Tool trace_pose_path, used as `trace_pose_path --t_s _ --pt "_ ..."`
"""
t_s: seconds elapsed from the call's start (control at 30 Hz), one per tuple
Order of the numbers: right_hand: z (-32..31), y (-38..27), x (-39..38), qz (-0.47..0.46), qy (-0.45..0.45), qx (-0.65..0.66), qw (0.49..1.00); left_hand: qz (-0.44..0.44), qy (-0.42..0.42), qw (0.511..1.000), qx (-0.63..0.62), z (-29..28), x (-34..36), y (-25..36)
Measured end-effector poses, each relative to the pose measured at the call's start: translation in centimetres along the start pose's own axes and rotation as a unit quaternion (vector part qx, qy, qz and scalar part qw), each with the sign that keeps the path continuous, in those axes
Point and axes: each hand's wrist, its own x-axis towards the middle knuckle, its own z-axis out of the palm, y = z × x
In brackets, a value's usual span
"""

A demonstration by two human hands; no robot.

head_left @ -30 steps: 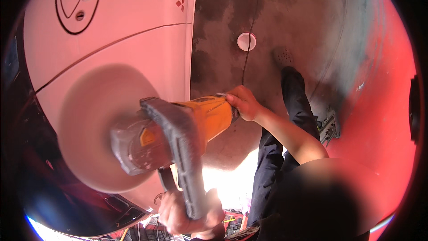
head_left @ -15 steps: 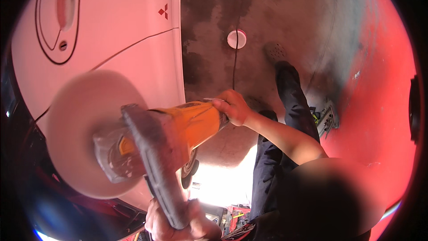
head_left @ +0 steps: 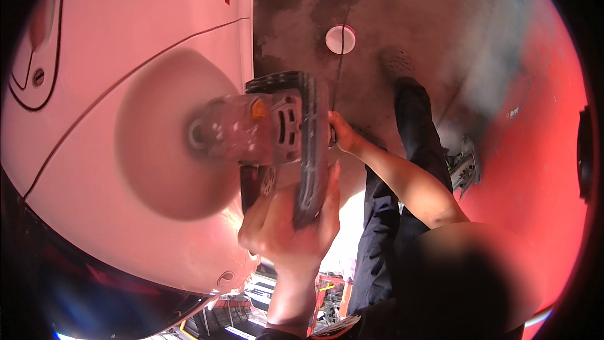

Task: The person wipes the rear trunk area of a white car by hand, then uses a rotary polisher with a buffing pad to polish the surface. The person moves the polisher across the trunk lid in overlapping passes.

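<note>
I hold an electric polisher (head_left: 236,129) in both hands. Its round pad (head_left: 148,170), blurred by spinning, is at the pale car panel (head_left: 75,182); whether it touches is hard to tell. My left hand (head_left: 283,226) is closed round the thick black loop handle (head_left: 309,138) at the polisher's head. Farther back, my right hand (head_left: 343,133) grips the rear of the tool body, mostly hidden behind the loop handle. A curved seam (head_left: 94,104) crosses the panel beside the pad, and a keyhole (head_left: 39,77) shows at the left.
A dark cable (head_left: 348,3) runs along the stained floor (head_left: 296,19), passing over a round white lid-like thing (head_left: 340,39) with a reddish rim. A red surface (head_left: 535,170) curves along the right. Near my leg lies a dark tool-like object (head_left: 464,167). Dark glass (head_left: 69,283) fills the lower left.
The polisher and both hands have shifted; the pad now sits farther up and right in view. The loop handle has turned more upright, and the view over the car has shifted too.
</note>
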Motion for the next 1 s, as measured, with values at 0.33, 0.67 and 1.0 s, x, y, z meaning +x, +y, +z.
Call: trace_pose_path --t_s 0.33,0.67,1.0 --pt "-3.7 4.1 4.1 0.133 -0.049 0.214 0.967 -0.057 -0.046 0.997 0.007 3.7 4.6 -0.7" --pt "4.1 -7.6 -1.4 -0.074 0.016 -0.158 0.985 0.015 0.039 0.999 0.016 -7.9 -1.4 1.0" --pt "8.4 -11.2 -3.2 -0.075 -0.057 -0.135 0.986 0.094 0.123 0.986 0.061 -10.8 -2.8 3.3"
